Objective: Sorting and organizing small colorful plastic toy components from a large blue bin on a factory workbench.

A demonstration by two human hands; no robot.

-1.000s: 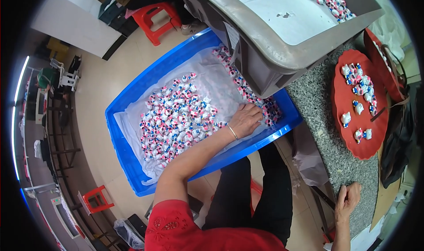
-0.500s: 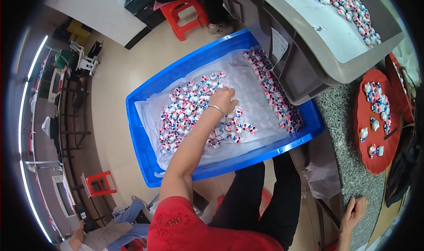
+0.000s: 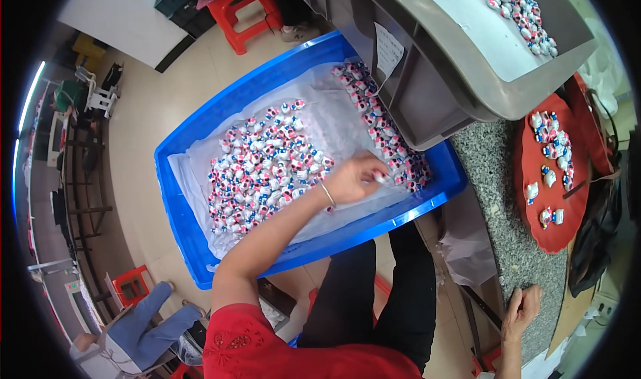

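Observation:
My left hand is in the blue bin, fingers pinched on a small white figurine whose tip shows at the fingertips. To its left, a loose pile of pink, white and blue figurines lies on a white plastic sheet lining the bin. A packed band of similar figurines runs along the bin's right side, just beyond my fingertips. My right hand rests curled at the edge of the speckled stone counter, with nothing visible in its fingers.
A grey bin with figurines on white paper overhangs the blue bin's right side. On the counter lies a red scalloped tray bearing several figurines. Red stools stand on the floor; another person's legs show at lower left.
My left hand has moved right and nearer, from the pile toward the packed band, and a figurine now shows in its fingers. The view has shifted; my right hand stays at the counter.

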